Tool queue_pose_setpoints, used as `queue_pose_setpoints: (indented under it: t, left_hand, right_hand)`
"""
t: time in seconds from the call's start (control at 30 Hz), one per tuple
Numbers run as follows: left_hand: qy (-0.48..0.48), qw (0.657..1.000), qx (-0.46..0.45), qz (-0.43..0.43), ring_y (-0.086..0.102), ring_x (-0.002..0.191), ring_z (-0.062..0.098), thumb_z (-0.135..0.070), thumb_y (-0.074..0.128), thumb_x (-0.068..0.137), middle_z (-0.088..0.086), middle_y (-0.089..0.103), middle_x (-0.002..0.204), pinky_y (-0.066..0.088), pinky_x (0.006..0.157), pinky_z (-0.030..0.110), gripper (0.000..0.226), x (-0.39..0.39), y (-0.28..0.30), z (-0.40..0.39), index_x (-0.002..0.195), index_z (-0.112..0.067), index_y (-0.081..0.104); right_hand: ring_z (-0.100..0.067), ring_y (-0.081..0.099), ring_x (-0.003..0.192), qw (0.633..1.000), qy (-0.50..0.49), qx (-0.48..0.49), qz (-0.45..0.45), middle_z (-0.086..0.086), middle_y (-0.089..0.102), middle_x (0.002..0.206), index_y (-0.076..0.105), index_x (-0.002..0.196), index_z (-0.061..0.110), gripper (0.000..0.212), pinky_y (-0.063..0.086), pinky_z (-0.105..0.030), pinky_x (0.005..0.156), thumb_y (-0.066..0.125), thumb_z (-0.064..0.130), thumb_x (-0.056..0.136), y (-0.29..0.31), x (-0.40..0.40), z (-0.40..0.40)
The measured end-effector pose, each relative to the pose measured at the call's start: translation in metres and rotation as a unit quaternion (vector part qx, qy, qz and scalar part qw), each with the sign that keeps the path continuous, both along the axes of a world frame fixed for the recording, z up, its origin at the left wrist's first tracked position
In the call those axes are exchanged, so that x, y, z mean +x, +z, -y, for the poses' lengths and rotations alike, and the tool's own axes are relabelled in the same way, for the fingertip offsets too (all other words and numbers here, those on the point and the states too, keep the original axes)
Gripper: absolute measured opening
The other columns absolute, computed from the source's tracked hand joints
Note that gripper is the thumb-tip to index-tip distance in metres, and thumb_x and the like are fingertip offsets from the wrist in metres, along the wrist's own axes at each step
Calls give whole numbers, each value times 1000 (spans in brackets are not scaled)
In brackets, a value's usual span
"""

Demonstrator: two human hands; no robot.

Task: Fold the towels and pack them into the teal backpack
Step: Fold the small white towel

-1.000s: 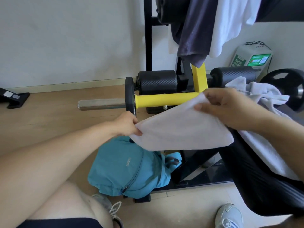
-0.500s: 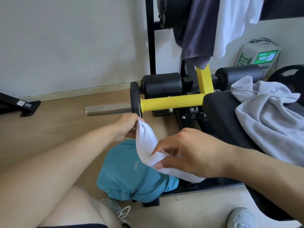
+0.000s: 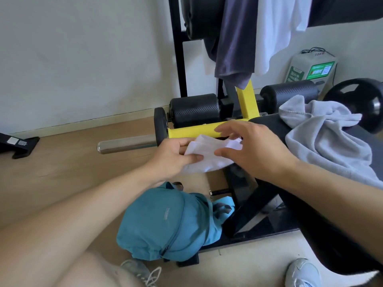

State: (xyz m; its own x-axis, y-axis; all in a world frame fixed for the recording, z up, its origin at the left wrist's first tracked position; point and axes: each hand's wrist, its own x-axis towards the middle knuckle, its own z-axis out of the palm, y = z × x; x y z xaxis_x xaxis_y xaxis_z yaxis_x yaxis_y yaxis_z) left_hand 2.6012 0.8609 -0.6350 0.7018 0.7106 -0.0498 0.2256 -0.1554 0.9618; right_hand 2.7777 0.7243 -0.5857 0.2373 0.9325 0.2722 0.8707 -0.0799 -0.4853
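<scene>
Pinching the folded white towel (image 3: pixel 209 156) in a clenched grip, the left hand (image 3: pixel 172 156) holds it above the teal backpack (image 3: pixel 165 222) on the floor; the right hand (image 3: pixel 252 148) touches it, fingers spread.

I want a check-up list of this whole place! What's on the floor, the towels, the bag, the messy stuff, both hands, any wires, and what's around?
Surface: wooden floor; black bench pad.
Job's things: small white towel, folded, held in the air; grey towel crumpled on the bench; teal backpack on the floor, zipper looks shut.
Clutter: dark cloth and white cloth hanging from the rack.
Grippers: left hand pinches the white towel; right hand touches it, fingers spread.
Cables: black wire atop the green-labelled box.
Surroundings: white wall, weight plate, steel bar.
</scene>
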Motion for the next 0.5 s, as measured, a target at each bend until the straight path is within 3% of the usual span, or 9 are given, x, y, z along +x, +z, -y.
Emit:
queue_pose_setpoints:
  t: [0.1, 0.23, 0.37, 0.5]
  left_hand:
    - [-30, 999, -1, 24, 71, 94, 15, -2, 74, 88, 4, 79, 104, 55, 90, 38, 26, 2, 9, 11, 105, -21, 78]
    - [-51, 994, -83, 50, 72, 93, 21, -9, 67, 93, 7, 78, 102, 55, 85, 36, 15, 5, 18, 21, 100, -17, 79]
    - [-50, 982, -170, 59, 71, 95, 24, -24, 60, 93, 14, 77, 105, 53, 93, 39, 22, 5, 20, 24, 99, -11, 78]
    - [-53, 972, -218, 65, 73, 82, 19, -32, 63, 83, 11, 78, 97, 59, 75, 30, 28, 5, 22, 25, 95, -11, 78]
  right_hand:
    - [0, 54, 108, 1000, 14, 7, 8, 23, 65, 111, 69, 114, 39, 31, 45, -25, 87, 76, 45, 85, -4, 4, 1]
    - [-1, 60, 90, 999, 14, 37, -30, 24, 67, 91, 71, 94, 38, 10, 52, -35, 82, 76, 38, 86, -5, 4, -2]
    - [-1, 62, 93, 997, 30, 52, -54, 24, 67, 93, 70, 98, 35, 16, 54, -36, 85, 78, 35, 84, -6, 6, -1]
    - [-2, 59, 93, 994, 50, 78, -50, 18, 66, 94, 69, 94, 31, 14, 52, -34, 86, 79, 34, 85, -6, 5, -1]
